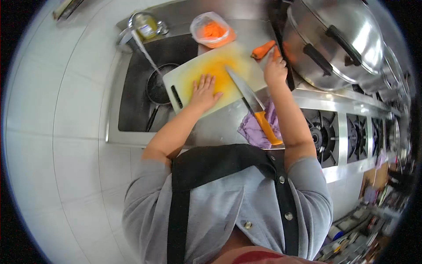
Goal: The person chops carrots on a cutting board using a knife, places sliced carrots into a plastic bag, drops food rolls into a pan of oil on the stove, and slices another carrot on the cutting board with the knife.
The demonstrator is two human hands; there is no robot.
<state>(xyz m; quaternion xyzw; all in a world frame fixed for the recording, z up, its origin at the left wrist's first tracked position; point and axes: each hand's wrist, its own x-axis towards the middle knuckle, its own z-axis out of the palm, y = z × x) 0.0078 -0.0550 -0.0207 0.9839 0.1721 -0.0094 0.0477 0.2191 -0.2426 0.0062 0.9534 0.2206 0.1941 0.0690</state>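
Note:
My left hand (204, 93) lies flat with fingers spread on a white cutting board (181, 75) stained yellow-orange. My right hand (276, 70) is beyond the board's right edge, its fingers closed around a carrot (276, 53) that is partly hidden. Beside those fingers lies another carrot (263, 49). A large knife (247, 91) slants from the board, its orange handle over a crumpled purple cloth (254, 131). Along the blade shows a thin dark handle (248, 105); I cannot make out its tool. At the board's far edge sits a plastic bag (199, 27) with cut carrot inside.
On the left, water runs from a tap (140, 40) into a sink (134, 99) holding a black pan (158, 90). A yellow bottle (146, 27) stands behind the sink. Large steel pots (327, 39) are at the right, above gas burners (322, 134).

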